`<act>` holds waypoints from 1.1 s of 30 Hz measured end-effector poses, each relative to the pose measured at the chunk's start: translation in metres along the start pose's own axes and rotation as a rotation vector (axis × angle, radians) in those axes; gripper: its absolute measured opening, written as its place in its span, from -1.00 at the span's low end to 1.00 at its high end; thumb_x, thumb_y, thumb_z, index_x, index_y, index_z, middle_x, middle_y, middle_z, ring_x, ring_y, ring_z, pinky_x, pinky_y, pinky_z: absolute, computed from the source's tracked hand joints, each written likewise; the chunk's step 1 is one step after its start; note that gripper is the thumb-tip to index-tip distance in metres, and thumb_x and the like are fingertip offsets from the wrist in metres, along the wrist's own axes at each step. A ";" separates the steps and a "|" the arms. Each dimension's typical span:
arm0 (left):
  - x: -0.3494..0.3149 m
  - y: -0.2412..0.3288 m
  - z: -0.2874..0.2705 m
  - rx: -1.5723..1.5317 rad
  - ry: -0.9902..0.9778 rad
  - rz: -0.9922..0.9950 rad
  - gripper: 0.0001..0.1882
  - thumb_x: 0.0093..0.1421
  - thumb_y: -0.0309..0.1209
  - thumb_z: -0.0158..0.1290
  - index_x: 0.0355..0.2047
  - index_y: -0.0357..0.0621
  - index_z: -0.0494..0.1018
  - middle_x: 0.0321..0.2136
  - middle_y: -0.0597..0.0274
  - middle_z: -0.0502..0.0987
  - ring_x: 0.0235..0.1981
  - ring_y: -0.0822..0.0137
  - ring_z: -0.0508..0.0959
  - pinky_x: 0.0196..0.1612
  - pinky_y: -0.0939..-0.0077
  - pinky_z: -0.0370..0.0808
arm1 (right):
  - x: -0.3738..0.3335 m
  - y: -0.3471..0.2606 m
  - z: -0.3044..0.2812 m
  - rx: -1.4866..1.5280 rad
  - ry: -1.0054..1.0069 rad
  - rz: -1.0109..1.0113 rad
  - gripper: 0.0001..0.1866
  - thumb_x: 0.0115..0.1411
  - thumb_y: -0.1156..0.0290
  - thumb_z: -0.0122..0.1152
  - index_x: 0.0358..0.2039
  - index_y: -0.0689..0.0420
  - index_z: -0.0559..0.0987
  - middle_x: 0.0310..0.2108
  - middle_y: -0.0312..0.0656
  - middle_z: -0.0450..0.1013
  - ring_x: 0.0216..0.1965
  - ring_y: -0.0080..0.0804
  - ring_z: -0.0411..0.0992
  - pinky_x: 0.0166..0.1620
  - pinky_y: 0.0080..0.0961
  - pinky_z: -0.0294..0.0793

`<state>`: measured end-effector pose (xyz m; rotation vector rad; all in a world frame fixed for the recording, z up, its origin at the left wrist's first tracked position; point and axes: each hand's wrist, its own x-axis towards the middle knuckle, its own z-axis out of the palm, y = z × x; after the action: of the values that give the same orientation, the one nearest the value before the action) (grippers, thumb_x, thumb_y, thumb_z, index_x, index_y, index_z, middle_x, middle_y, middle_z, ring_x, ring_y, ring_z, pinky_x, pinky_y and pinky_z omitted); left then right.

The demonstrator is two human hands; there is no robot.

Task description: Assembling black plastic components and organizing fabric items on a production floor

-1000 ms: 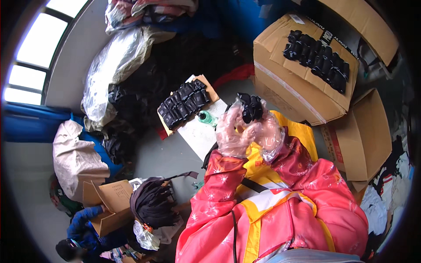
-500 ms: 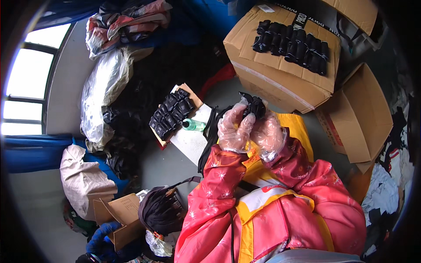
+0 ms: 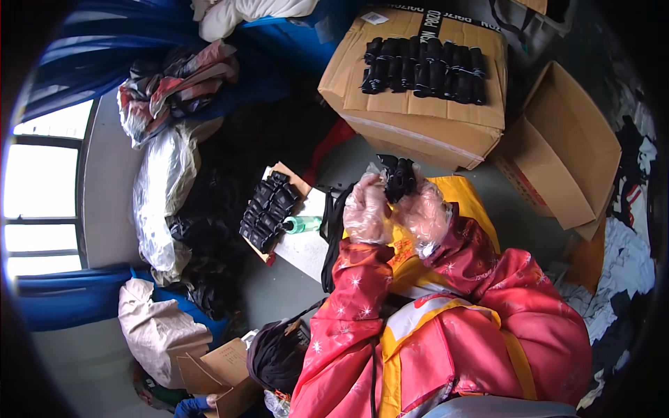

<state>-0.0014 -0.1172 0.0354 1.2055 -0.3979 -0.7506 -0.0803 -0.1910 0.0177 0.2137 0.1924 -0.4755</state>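
Observation:
Both of my hands wear clear, crinkled plastic gloves and meet over my lap. Between them is a small bundle of black cloth (image 3: 400, 178), bunched up and partly covered by fingers. My left hand (image 3: 367, 209) is closed on the left side of the bundle. My right hand (image 3: 423, 210) curls round it from the right and below. A yellow apron (image 3: 465, 203) spreads beneath the hands. Similar black rolled bundles (image 3: 426, 68) with thin white ties lie in rows on a big cardboard box ahead.
That cardboard box (image 3: 411, 139) stands ahead, an open carton (image 3: 557, 146) to its right. On the left, more black bundles (image 3: 268, 209) lie on a board beside a green bottle (image 3: 304, 224) and a white sheet (image 3: 301, 249). Cloth (image 3: 620, 261) is heaped at far right.
My view has shifted, so the box and its bundles sit further left. Both hands stay together on the black bundle, which has turned slightly between them.

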 end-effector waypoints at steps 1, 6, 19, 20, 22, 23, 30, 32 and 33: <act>0.002 0.004 -0.003 -0.053 0.007 -0.061 -0.75 0.24 -0.48 -0.04 -0.08 -0.26 0.40 -0.34 0.29 0.52 -0.38 0.48 0.48 -0.24 0.63 0.43 | -0.001 -0.003 0.000 0.032 0.073 -0.016 -0.63 0.26 0.09 -0.01 -0.06 0.05 0.49 -0.16 -0.23 0.49 -0.13 -0.34 0.44 0.02 -0.29 0.41; 0.008 -0.001 -0.013 0.429 -0.154 0.371 -0.81 0.17 -0.57 0.02 -0.19 -0.28 0.47 -0.19 0.14 0.51 -0.14 0.34 0.48 0.01 0.43 0.38 | -0.002 0.005 0.000 -0.044 -0.009 0.045 -0.60 0.28 0.13 -0.02 0.01 0.10 0.43 -0.06 -0.20 0.44 -0.05 -0.35 0.39 0.09 -0.28 0.36; 0.006 -0.016 0.000 -0.043 -0.065 0.028 -0.68 0.14 -0.51 0.09 -0.07 -0.24 0.40 -0.17 0.16 0.47 -0.22 0.41 0.47 -0.10 0.52 0.43 | -0.010 0.006 0.015 -0.616 0.279 -0.299 -0.48 0.24 -0.04 0.01 -0.05 0.16 0.45 -0.19 -0.26 0.44 -0.21 -0.50 0.40 -0.10 -0.51 0.38; 0.005 -0.019 -0.002 -0.053 -0.038 0.042 -0.71 0.13 -0.54 0.09 -0.11 -0.25 0.42 -0.20 0.19 0.49 -0.22 0.40 0.48 -0.10 0.51 0.43 | -0.011 0.012 0.016 -0.609 0.146 -0.390 -0.51 0.22 -0.02 0.04 -0.08 0.16 0.47 -0.20 -0.25 0.44 -0.20 -0.48 0.40 -0.08 -0.51 0.37; 0.004 -0.024 -0.005 -0.241 -0.040 0.055 -0.82 0.10 -0.61 0.07 -0.24 -0.25 0.46 -0.31 0.27 0.53 -0.27 0.42 0.50 -0.11 0.53 0.42 | -0.015 0.016 0.018 -0.536 0.198 -0.286 -0.56 0.22 0.03 0.07 -0.10 0.14 0.48 -0.18 -0.24 0.46 -0.17 -0.44 0.41 -0.03 -0.49 0.37; 0.003 -0.025 -0.008 -0.164 -0.027 0.083 -0.82 0.10 -0.61 0.08 -0.25 -0.25 0.46 -0.31 0.27 0.53 -0.28 0.43 0.49 -0.12 0.54 0.41 | -0.016 0.016 0.018 -0.520 0.136 -0.247 -0.58 0.22 0.05 0.08 -0.10 0.14 0.48 -0.18 -0.24 0.46 -0.17 -0.43 0.42 -0.03 -0.50 0.38; 0.005 -0.010 -0.018 -0.274 0.083 -0.120 -0.61 0.18 -0.53 -0.01 0.05 -0.23 0.28 -0.25 0.33 0.44 -0.39 0.51 0.40 -0.30 0.68 0.40 | -0.005 0.022 0.016 -0.452 0.115 -0.285 -0.59 0.22 0.07 0.08 -0.10 0.12 0.48 -0.22 -0.25 0.48 -0.23 -0.44 0.45 -0.10 -0.52 0.44; 0.001 -0.009 -0.015 -0.205 -0.005 0.024 -0.51 0.14 -0.52 0.06 0.09 -0.25 0.24 -0.19 0.21 0.46 -0.20 0.38 0.47 -0.09 0.52 0.42 | -0.006 0.024 0.016 -0.431 0.163 -0.219 -0.59 0.22 0.06 0.09 -0.10 0.12 0.48 -0.23 -0.25 0.48 -0.23 -0.44 0.45 -0.11 -0.51 0.44; -0.003 -0.010 -0.013 -0.124 -0.106 0.196 -0.46 0.12 -0.52 0.11 0.10 -0.26 0.22 -0.18 0.16 0.48 -0.15 0.35 0.49 -0.04 0.45 0.42 | -0.007 0.027 0.017 -0.423 0.188 -0.178 -0.58 0.21 0.06 0.10 -0.10 0.12 0.48 -0.24 -0.25 0.48 -0.23 -0.44 0.45 -0.12 -0.50 0.45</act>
<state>0.0020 -0.1079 0.0220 0.9971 -0.5407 -0.6615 -0.0710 -0.1686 0.0394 -0.1756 0.4919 -0.5801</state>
